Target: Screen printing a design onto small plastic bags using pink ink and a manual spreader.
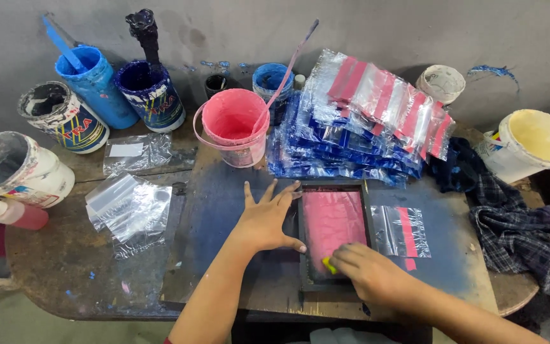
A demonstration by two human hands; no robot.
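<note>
Right hand: fingers of the right hand [369,272] are clenched on a small yellow squeegee [330,265], pressed onto the pink-inked mesh at the near end of the printing screen [333,226].
Left hand: the left hand [267,218] is laid flat and unclenched, fingers spread, on the blue-stained board [224,216], its thumb touching the left edge of the screen frame; nothing is grasped.
Screen: a dark rectangular frame, filled with pink ink, is set between the two hands, just beyond the grip.
Printed bag: a clear plastic bag [403,230] with a pink stripe is seen lying just right of the frame.
Bag stack: a pile of printed bags [358,121], blue and pink striped, is heaped beyond the screen.
Pink bucket: a pink bucket [234,127], beyond the left hand, is coated inside with pink ink; a stick [288,67] is leant in it.
Blue pots: a light-blue tub [97,86] with a blue stirrer and a dark-blue tin [149,95] with an ink-caked stirrer are stood far left of the grip, at the wall.
Small blue pot: a blue-smeared pot [271,81] is placed behind the pink bucket.
Yellow bucket: a white bucket [529,145] lined with pale yellow is stood far right.
Blank bags: clear unprinted bags [128,207] are scattered left of the left hand.
Cloth: a checked rag [517,232] is bunched right of the printed bag.
</note>
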